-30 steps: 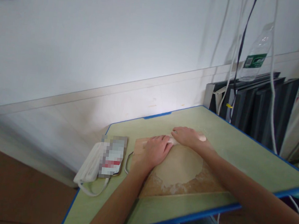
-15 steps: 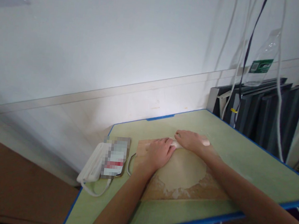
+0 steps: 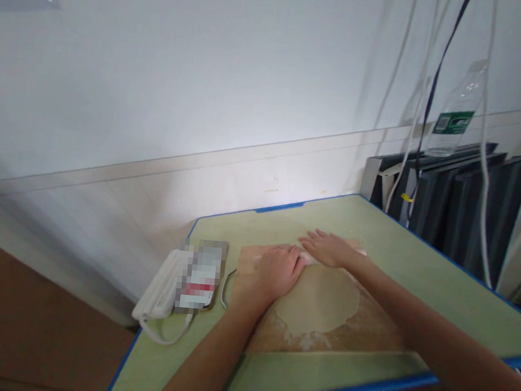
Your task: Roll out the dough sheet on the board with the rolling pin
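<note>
A flat, pale sheet of dough [image 3: 324,298] lies on a wooden board [image 3: 270,336] dusted with white flour. Across the far part of the board is a light-coloured roll or rolling pin [image 3: 310,259], mostly covered by the hands; which of the two it is I cannot tell. My left hand [image 3: 281,270] is curled over its left part. My right hand [image 3: 326,248] rests on its right part, palm down, with the fingers stretched out to the left.
Left of the board, a phone [image 3: 201,275] lies beside a white power bank [image 3: 161,287] with a looped cable. Dark panels [image 3: 452,194] and a plastic bottle [image 3: 453,124] stand beyond the right table edge, behind hanging cords. A metal handle [image 3: 225,290] sticks out at the board's left.
The fingers of my right hand have straightened and spread, and that hand has shifted slightly left. My left hand has stayed in nearly the same place.
</note>
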Available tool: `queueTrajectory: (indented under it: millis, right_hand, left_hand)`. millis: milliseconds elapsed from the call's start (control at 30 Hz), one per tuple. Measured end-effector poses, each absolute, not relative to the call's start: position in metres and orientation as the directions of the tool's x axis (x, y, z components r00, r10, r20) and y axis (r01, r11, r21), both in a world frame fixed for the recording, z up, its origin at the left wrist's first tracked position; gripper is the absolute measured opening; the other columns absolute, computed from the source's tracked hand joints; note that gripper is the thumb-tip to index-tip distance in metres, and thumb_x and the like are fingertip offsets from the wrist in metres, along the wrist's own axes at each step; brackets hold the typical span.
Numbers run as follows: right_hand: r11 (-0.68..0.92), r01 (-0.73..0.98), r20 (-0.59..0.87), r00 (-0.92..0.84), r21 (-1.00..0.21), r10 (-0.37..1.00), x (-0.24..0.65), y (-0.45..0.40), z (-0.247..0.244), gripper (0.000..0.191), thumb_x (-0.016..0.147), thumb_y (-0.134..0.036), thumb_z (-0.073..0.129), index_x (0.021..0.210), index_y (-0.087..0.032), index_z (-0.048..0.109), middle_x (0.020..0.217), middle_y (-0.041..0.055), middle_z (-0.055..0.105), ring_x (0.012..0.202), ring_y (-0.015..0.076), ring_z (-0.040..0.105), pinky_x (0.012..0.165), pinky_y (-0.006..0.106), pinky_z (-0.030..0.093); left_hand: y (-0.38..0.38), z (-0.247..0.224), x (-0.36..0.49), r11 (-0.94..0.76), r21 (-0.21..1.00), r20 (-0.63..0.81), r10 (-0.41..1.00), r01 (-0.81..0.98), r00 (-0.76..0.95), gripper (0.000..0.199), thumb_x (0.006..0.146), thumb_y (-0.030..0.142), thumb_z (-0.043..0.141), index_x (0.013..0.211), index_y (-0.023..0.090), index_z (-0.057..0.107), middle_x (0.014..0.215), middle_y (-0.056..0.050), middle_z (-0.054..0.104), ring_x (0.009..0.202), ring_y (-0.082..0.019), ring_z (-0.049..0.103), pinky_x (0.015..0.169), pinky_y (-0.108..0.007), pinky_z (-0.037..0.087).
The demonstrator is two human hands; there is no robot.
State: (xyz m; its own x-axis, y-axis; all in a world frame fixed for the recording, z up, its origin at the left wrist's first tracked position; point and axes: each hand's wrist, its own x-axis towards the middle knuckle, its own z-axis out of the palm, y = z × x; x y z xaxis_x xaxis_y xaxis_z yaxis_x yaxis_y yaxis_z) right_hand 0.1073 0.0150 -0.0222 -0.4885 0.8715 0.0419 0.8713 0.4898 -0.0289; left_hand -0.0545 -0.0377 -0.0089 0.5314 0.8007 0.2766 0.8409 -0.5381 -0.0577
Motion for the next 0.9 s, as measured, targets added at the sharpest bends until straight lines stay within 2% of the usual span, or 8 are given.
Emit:
queueTrajectory:
  millis: [67,133,267,400,533,667,800,900]
  right_hand:
    - [0.532,0.847,0.057,-0.531,-0.012,0.846,0.111,0.007,-0.026,0.039,0.09,-0.027,0.03,0.125,-0.021,0.047,0.134,0.0142,0.042,0.124,0.0292,0.034,0.091,0.05,0.034]
    - [0.594,0.804,0.071,-0.591,-0.021,0.803,0.116,-0.002,-0.029,0.041,0.09,-0.024,0.03,0.127,-0.018,0.045,0.136,0.0152,0.039,0.126,0.0291,0.031,0.093,0.05,0.033]
    - [0.668,0.719,0.059,-0.671,-0.192,0.739,0.124,-0.013,-0.028,0.044,0.091,-0.026,0.025,0.131,-0.016,0.039,0.139,0.0096,0.035,0.128,0.0197,0.028,0.102,0.039,0.026]
    - [0.598,0.733,0.003,-0.632,-0.325,0.775,0.126,-0.004,-0.022,0.052,0.092,-0.041,0.019,0.136,-0.017,0.031,0.142,0.005,0.029,0.131,0.0195,0.019,0.105,0.039,0.019]
    - [0.446,0.842,-0.018,-0.473,-0.303,0.881,0.121,0.023,-0.019,0.049,0.092,-0.038,0.019,0.136,-0.02,0.032,0.141,0.0027,0.031,0.13,0.0184,0.023,0.105,0.038,0.02]
    - [0.345,0.898,-0.02,-0.364,-0.274,0.931,0.118,0.044,-0.023,0.05,0.092,-0.03,0.015,0.134,-0.012,0.035,0.139,0.0093,0.034,0.127,0.0165,0.031,0.103,0.033,0.025]
    - [0.263,0.935,-0.016,-0.275,-0.239,0.961,0.122,0.04,-0.031,0.05,0.09,-0.031,0.02,0.134,-0.014,0.034,0.139,0.0098,0.034,0.127,0.0247,0.029,0.103,0.048,0.021]
    - [0.277,0.935,-0.014,-0.287,-0.222,0.958,0.127,0.022,-0.035,0.05,0.089,-0.034,0.023,0.136,-0.018,0.031,0.141,0.006,0.031,0.129,0.0255,0.024,0.104,0.05,0.014]
  left_hand:
    - [-0.039,-0.011,-0.053,-0.571,-0.061,0.303,0.771,0.819,0.56,0.025,0.091,0.03,0.034,0.096,0.017,0.054,0.097,-0.006,0.063,0.088,-0.019,0.059,0.077,-0.031,0.045]
    - [-0.04,-0.014,-0.051,-0.603,-0.059,0.328,0.741,0.796,0.586,0.025,0.091,0.028,0.033,0.099,0.016,0.053,0.103,-0.006,0.062,0.094,-0.018,0.057,0.082,-0.03,0.043]
    - [-0.041,-0.019,-0.049,-0.632,-0.059,0.325,0.72,0.773,0.613,0.027,0.091,0.034,0.035,0.094,0.016,0.055,0.098,-0.007,0.063,0.092,-0.019,0.058,0.082,-0.032,0.043]
    - [-0.04,-0.018,-0.05,-0.62,-0.071,0.343,0.721,0.782,0.602,0.027,0.091,0.035,0.035,0.096,0.016,0.053,0.099,-0.007,0.062,0.091,-0.019,0.058,0.081,-0.031,0.043]
    - [-0.037,-0.012,-0.054,-0.568,-0.09,0.298,0.769,0.818,0.566,0.025,0.091,0.032,0.035,0.094,0.016,0.053,0.093,-0.007,0.064,0.087,-0.02,0.059,0.077,-0.032,0.044]
    - [-0.037,-0.008,-0.057,-0.52,-0.104,0.274,0.804,0.848,0.527,0.027,0.091,0.034,0.032,0.09,0.017,0.054,0.088,-0.006,0.064,0.082,-0.02,0.06,0.072,-0.031,0.045]
    - [-0.039,-0.008,-0.057,-0.524,-0.097,0.273,0.803,0.846,0.529,0.027,0.091,0.033,0.032,0.09,0.017,0.054,0.09,-0.006,0.064,0.083,-0.019,0.06,0.072,-0.03,0.045]
    - [-0.039,-0.009,-0.056,-0.553,-0.094,0.299,0.777,0.828,0.554,0.027,0.091,0.031,0.031,0.09,0.017,0.055,0.089,-0.006,0.064,0.083,-0.019,0.06,0.073,-0.03,0.044]
